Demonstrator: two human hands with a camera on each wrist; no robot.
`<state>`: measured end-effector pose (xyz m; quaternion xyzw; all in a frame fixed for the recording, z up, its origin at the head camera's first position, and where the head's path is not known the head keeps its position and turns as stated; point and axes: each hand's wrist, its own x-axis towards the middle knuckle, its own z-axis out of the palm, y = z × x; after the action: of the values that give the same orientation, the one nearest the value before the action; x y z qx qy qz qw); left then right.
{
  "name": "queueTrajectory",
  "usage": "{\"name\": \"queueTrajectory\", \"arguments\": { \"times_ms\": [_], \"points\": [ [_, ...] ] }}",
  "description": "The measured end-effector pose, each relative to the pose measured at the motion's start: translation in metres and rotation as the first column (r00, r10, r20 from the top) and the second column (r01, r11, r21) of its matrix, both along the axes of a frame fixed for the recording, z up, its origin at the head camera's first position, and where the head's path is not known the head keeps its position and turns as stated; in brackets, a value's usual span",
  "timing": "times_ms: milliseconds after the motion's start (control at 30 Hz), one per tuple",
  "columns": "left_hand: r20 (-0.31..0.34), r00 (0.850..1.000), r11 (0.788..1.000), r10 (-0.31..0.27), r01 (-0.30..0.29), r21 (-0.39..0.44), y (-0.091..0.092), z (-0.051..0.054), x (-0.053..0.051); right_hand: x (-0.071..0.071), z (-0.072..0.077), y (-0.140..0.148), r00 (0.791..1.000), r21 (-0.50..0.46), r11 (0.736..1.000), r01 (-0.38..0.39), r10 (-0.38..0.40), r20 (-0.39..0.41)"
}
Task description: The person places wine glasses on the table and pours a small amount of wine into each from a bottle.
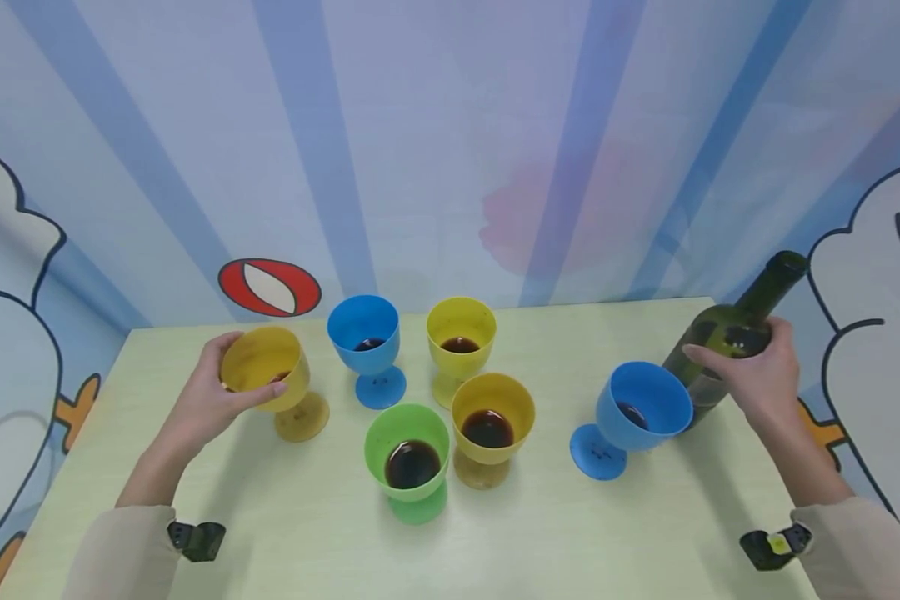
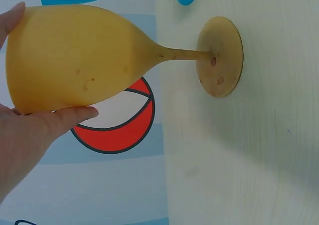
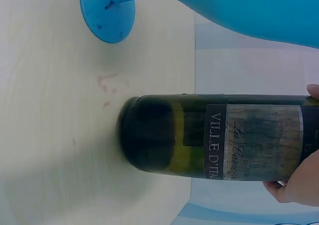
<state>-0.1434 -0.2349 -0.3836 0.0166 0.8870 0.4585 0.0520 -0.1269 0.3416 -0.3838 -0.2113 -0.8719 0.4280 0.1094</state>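
At the left, my left hand (image 1: 213, 379) grips the bowl of a yellow goblet (image 1: 258, 358), which has a little dark liquid inside. In the left wrist view, thumb and fingers lie on either side of that goblet's bowl (image 2: 75, 60), with its foot at the table surface. On the right, my right hand (image 1: 757, 367) holds a dark green wine bottle (image 1: 727, 333) around its upper body. The right wrist view shows the bottle's label (image 3: 264, 142) and its base at the table. A blue goblet (image 1: 645, 408) with dark liquid stands just left of the bottle.
Between the hands stand another blue goblet (image 1: 363, 333), a yellow goblet (image 1: 461, 333), a darker yellow goblet (image 1: 492, 417) and a green goblet (image 1: 407, 450), each with dark liquid. The pale table (image 1: 540, 533) meets a striped blue backdrop (image 1: 435, 150) behind. Reddish stains (image 3: 107, 83) mark the tabletop near the bottle.
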Motion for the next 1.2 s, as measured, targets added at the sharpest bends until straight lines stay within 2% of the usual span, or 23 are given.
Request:
{"name": "queueTrajectory", "arguments": {
  "times_ms": [233, 500, 700, 800, 933, 1033, 1133, 1200],
  "points": [
    [0.034, 0.999, 0.998, -0.03, 0.032, -0.048, -0.004, 0.001, -0.001, 0.002, -0.004, 0.004, 1.0, -0.002, 1.0, -0.001, 0.001, -0.018],
    [0.045, 0.999, 0.997, -0.028, 0.031, -0.07, -0.007, 0.003, 0.001, 0.009, -0.006, 0.01, 0.996, 0.021, 0.996, -0.087, 0.087, -0.023],
    [0.06, 0.998, 0.998, -0.031, 0.034, -0.062, -0.007, 0.005, 0.003, 0.009, -0.011, 0.019, 0.992, 0.032, 0.992, -0.122, 0.122, -0.015],
    [0.069, 0.997, 0.998, -0.03, 0.034, -0.062, -0.007, 0.005, 0.003, 0.006, -0.021, 0.031, 0.988, 0.02, 0.988, -0.153, 0.154, -0.033],
    [0.067, 0.997, 0.998, -0.031, 0.035, -0.052, -0.008, 0.005, 0.003, -0.001, -0.04, 0.05, 0.984, 0.056, 0.984, -0.169, 0.172, -0.038],
    [0.064, 0.997, 0.998, -0.041, 0.044, -0.037, -0.009, 0.004, 0.004, 0.002, -0.034, 0.049, 0.98, 0.052, 0.979, -0.196, 0.197, -0.018],
    [0.064, 0.997, 0.998, -0.05, 0.052, -0.027, -0.009, 0.004, 0.005, 0.011, -0.011, 0.037, 0.968, 0.018, 0.968, -0.251, 0.25, 0.034],
    [0.058, 0.997, 0.998, -0.05, 0.052, -0.03, -0.009, 0.004, 0.006, 0.017, -0.001, 0.03, 0.964, 0.047, 0.966, -0.256, 0.251, 0.088]
  ]
}}
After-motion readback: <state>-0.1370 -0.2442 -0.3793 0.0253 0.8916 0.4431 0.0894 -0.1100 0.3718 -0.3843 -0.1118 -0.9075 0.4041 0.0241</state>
